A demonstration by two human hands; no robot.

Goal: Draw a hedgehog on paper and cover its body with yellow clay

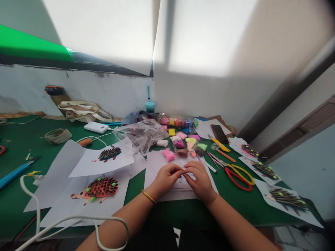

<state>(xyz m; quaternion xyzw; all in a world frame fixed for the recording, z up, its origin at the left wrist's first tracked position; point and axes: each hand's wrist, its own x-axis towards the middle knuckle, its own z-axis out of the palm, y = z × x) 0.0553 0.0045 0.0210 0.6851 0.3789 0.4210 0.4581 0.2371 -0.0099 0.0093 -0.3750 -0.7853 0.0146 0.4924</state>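
My left hand (167, 177) and my right hand (199, 179) meet at the fingertips, both pinched, over a white sheet (154, 174) with a line drawing on it. Whatever lies between the fingers is hidden or too small to name. Just beyond the hands rest a pink clay packet (169, 154) and a brown clay packet (181, 152). More packets of coloured clay are grouped behind them. A white marker (209, 165) lies right of my right hand, near red-and-yellow-handled scissors (239, 177).
Hedgehog pictures lie left (102, 188) and right (285, 199). A white cable (78, 218) loops at the front left. Behind are a clear plastic bag (141, 134), a power bank (96, 127), a phone (219, 133) and a yellow cutter (220, 144).
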